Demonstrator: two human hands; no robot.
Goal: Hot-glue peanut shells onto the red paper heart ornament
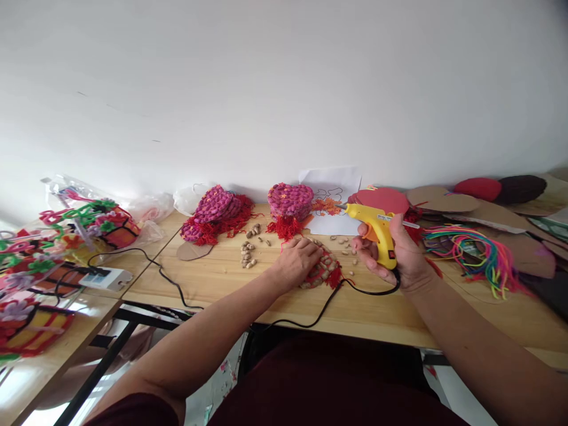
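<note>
My right hand [403,254] is wrapped round the handle of a yellow hot glue gun [380,228], raised above the table with its nozzle pointing left. My left hand [299,260] is closed over the left side of a peanut-covered craft piece [326,267] with red yarn fringe, lying near the table's front edge. My fingertips there are partly hidden. Loose peanuts [247,254] lie to the left of it, and others [348,242] lie to its right. Behind my left hand stands a stack of pink, peanut-patterned pieces [290,201] with red fringe.
A black cord [306,324] runs along the front edge towards a white power strip [106,279]. Colourful pipe-cleaner crafts [95,225] crowd the left. Another pink stack [217,207], a line drawing [328,222], cardboard shapes [444,200] and bright cords [477,254] also lie about.
</note>
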